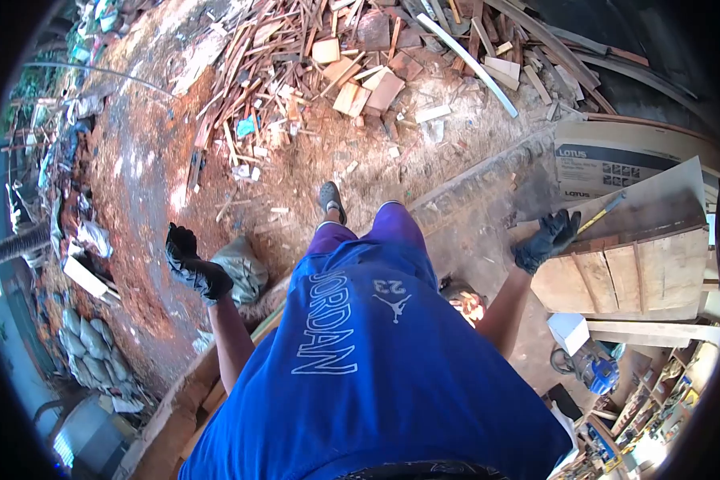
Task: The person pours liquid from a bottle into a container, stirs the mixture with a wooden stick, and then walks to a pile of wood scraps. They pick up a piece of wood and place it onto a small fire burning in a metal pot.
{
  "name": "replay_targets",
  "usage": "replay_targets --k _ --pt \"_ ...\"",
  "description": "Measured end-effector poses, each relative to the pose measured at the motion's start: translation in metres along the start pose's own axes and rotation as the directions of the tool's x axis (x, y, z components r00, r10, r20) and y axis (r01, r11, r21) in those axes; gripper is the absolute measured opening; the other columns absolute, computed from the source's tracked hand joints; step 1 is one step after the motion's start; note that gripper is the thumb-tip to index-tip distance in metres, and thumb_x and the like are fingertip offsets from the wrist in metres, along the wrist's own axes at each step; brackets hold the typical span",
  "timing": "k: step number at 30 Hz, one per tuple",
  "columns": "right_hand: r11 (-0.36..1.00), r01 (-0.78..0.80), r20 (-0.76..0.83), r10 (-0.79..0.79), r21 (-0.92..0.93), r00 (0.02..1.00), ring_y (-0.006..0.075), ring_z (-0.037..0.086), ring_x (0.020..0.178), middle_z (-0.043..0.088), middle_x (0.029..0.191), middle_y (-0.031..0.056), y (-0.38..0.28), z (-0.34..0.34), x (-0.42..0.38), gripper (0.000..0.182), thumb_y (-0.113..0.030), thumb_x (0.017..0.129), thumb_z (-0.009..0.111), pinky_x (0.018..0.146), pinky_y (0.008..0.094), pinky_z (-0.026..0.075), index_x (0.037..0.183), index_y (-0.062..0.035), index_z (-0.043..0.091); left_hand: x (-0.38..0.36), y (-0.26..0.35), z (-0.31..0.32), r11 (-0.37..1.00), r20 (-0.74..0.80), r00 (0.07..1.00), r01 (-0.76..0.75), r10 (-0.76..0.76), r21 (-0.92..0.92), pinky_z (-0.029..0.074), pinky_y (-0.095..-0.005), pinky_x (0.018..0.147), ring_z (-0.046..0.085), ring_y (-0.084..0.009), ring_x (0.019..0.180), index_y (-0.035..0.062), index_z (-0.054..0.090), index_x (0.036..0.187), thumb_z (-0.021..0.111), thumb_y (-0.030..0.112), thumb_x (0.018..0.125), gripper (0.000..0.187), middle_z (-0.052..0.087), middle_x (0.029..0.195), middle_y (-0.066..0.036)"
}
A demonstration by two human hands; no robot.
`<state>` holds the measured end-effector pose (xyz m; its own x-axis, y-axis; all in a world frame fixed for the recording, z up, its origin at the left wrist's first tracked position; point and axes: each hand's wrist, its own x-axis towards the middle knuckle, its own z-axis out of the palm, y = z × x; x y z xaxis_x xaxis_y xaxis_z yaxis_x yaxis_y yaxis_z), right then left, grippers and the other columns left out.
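My left hand [197, 264], in a black glove, is held out at the left with its fingers loosely bent and apart from the palm. Nothing shows in it. A grey-green sack [241, 270] lies on the ground just beyond it. At the right, my right hand [546, 240], gloved in black too, has its fingers apart and slightly curled. It is over the edge of a wooden panel [588, 282]. Close to its fingertips is a thin yellow tool [601, 214]; contact between them cannot be made out.
Scrap wood [352, 90] is heaped ahead on reddish ground. A LOTUS cardboard box [608, 164] stands at the right, behind a pale sheet [672, 192]. Nearer are a blue machine [599, 373] and a white box [568, 331]. Filled sacks [94, 352] are piled at the left.
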<state>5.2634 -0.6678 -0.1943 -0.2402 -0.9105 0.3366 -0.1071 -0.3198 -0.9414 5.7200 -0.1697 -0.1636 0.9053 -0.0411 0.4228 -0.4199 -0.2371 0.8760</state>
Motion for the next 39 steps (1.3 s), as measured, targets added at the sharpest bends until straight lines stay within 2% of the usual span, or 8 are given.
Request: replay_targets --k 4,6,9,11,13,26,30,39 --pt "0.997 -0.019 -0.147 0.008 -0.071 0.989 0.0165 0.057 0.087 0.062 0.11 0.0069 0.043 0.016 -0.027 0.061 -0.016 0.098 0.064 0.074 0.0312 0.051 0.153 0.0009 0.045 0.04 -0.086 0.026 0.999 0.085 0.996 -0.039 0.038 0.009 0.055 -0.0419 0.103 0.068 -0.0274 0.117 -0.0004 0.057 0.144 0.046 0.06 0.107 0.072 0.067 0.135 -0.015" --pt "0.988 -0.027 -0.226 -0.008 -0.149 0.974 0.026 0.062 0.098 0.059 0.138 0.0164 0.086 0.036 -0.046 0.056 -0.031 0.104 0.064 0.079 0.0372 0.054 0.149 -0.0013 0.049 0.05 -0.138 0.048 0.999 0.08 0.996 -0.023 0.025 -0.034 0.055 -0.0421 0.104 0.068 -0.0269 0.117 -0.0007 0.058 0.143 0.044 0.059 0.108 0.071 0.068 0.134 -0.015" --pt "0.998 0.064 -0.239 -0.056 0.026 0.969 0.0239 0.063 0.095 0.061 0.138 0.0147 0.248 0.052 -0.073 0.056 -0.03 0.105 0.065 0.08 0.0357 0.053 0.15 -0.0017 0.049 0.061 -0.255 0.099 0.995 0.01 0.999 -0.046 0.047 -0.087 0.055 -0.0397 0.099 0.068 -0.0249 0.113 -0.0001 0.061 0.14 0.043 0.06 0.108 0.07 0.07 0.128 -0.014" --pt "0.992 -0.124 -0.322 0.126 0.029 0.938 0.0187 0.058 0.092 0.061 0.12 0.01 0.22 0.135 -0.127 0.054 -0.018 0.104 0.062 0.078 0.0345 0.049 0.152 -0.0046 0.043 0.055 -0.317 0.118 0.996 0.065 0.995 0.084 -0.082 -0.033 0.054 -0.0381 0.101 0.067 -0.0254 0.115 0.0002 0.058 0.142 0.044 0.061 0.106 0.072 0.069 0.129 -0.014" --pt "0.927 -0.374 -0.321 0.365 0.035 0.874 0.0242 0.06 0.109 0.054 0.148 0.0115 0.254 0.173 -0.164 0.068 -0.039 0.104 0.063 0.086 0.0391 0.05 0.159 -0.0112 0.033 0.057 -0.364 0.142 0.957 0.013 0.972 0.231 -0.233 -0.173 0.052 -0.0393 0.105 0.066 -0.0252 0.118 0.0015 0.058 0.143 0.046 0.064 0.105 0.074 0.068 0.132 -0.013" --pt "0.907 -0.42 -0.107 0.415 -0.029 0.904 0.0293 0.061 0.104 0.055 0.152 0.0087 0.287 0.39 -0.055 0.073 -0.045 0.1 0.066 0.09 0.0479 0.049 0.16 -0.0191 0.034 0.163 -0.39 0.23 0.92 -0.08 0.922 0.365 -0.379 -0.144 0.053 -0.0388 0.102 0.066 -0.023 0.115 0.0056 0.063 0.141 0.045 0.037 0.11 0.048 0.069 0.129 -0.011" --pt "0.874 -0.485 -0.098 0.482 -0.009 0.87 0.0265 0.056 0.106 0.054 0.142 0.0134 0.292 0.434 -0.026 0.084 -0.039 0.097 0.071 0.089 0.0435 0.047 0.163 -0.0125 0.026 0.2 -0.375 0.314 0.923 0.019 0.931 0.364 -0.364 -0.127 0.053 -0.0409 0.105 0.066 -0.0273 0.121 0.0038 0.056 0.145 0.056 0.07 0.099 0.081 0.064 0.141 -0.013" --pt "0.905 -0.418 -0.008 0.419 -0.081 0.908 0.0282 0.056 0.103 0.055 0.141 0.0133 0.297 0.504 0.04 0.085 -0.049 0.098 0.067 0.088 0.0468 0.049 0.163 -0.0138 0.025 0.236 -0.36 0.378 0.961 -0.003 0.969 0.246 -0.249 -0.127 0.052 -0.0448 0.108 0.065 -0.0288 0.124 0.0066 0.058 0.144 0.059 0.061 0.101 0.069 0.064 0.142 -0.013"
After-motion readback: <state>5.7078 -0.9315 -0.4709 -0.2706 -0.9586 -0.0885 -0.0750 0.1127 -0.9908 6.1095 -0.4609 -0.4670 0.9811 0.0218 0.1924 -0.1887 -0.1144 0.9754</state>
